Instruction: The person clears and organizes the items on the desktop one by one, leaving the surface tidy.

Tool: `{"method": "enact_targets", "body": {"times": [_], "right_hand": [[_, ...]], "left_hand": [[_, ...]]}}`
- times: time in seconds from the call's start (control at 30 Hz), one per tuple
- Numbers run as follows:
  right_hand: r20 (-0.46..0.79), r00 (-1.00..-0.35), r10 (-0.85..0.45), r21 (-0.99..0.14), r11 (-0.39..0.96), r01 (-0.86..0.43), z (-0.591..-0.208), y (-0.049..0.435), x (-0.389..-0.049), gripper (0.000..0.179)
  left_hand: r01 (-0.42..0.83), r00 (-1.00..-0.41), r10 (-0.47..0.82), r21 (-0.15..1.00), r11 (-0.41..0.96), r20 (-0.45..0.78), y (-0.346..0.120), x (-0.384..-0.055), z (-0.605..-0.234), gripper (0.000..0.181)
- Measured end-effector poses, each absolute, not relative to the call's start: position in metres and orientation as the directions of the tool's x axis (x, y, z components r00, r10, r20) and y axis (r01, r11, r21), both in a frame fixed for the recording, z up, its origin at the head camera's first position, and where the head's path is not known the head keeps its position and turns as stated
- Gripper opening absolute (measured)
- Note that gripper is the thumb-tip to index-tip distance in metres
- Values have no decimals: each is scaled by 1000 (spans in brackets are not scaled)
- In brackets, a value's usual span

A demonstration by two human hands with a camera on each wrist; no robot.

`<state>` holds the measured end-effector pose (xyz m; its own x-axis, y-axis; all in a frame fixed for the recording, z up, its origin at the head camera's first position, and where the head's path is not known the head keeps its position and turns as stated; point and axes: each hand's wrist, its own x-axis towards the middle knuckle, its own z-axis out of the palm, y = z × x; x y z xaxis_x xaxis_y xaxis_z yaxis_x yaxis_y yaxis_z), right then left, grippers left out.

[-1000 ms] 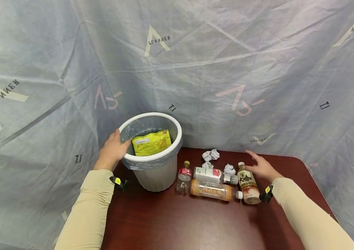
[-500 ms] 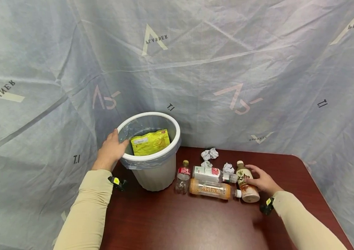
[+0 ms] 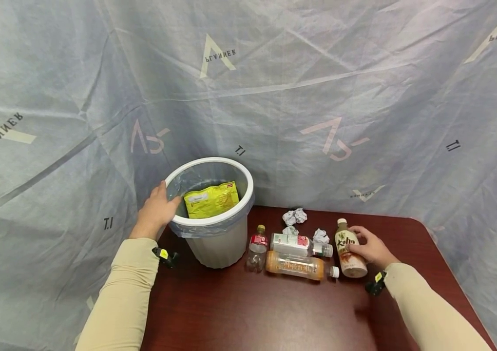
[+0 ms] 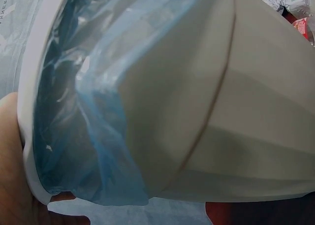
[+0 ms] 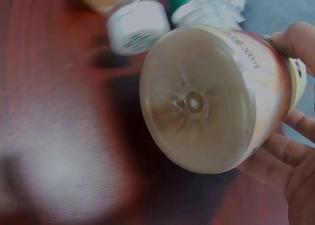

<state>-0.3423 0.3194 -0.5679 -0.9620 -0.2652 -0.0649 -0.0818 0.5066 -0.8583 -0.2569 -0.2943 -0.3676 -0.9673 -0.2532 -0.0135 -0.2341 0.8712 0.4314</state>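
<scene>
"How safe is that bottle (image 3: 350, 256)?"

"The right hand (image 3: 375, 249) has a closed grip on it, parted only to its width, thumb opposite fingers. It's near the right side of the surface (image 3: 253, 312), tilted, and seems held clear of it."

"What might go wrong?"

"It looks smooth, so a slack grip could let it slip. Swung low toward the bin (image 3: 219, 251), it could hit the white cap (image 5: 138, 28) of the orange bottle (image 3: 292, 265), which lies on its side and might roll."

"And the left hand (image 3: 156, 213)?"

"Its grip is hooked over the bin's rim (image 4: 35, 72), thumb inside. A hard pull there could tip the bin or drag the liner (image 4: 108, 121) loose."

"What are they made of?"

"The bin seems stiff plastic, tapering, with flat facets and a smooth white rim. The liner is thin, bluish, crinkled film. Inside lies a glossy yellow packet (image 3: 212, 201). The held bottle is a rounded cylinder, its base (image 5: 197, 102) dimpled. The paper balls (image 3: 294, 216) look rough and creased."
</scene>
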Motion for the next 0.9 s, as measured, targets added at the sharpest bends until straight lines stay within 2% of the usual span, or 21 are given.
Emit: {"method": "enact_targets", "body": {"times": [0.23,0.57,0.9], "right_hand": [[19,-960,-279,-774,603,-191,-519,315,-361,66],[84,-940,-331,-735,617,-283,-450,279,-385,64],[39,-932,-361,-812,532,-240,-404,233,-402,64]], "left_hand": [[-237,-967,-253,435,869,-22,-293,-255,-365,84],[-226,-970,-243,437,870,-17,-294,-257,-367,84],[-217,-971,-238,441,871,-8,-296,-256,-368,83]]}}
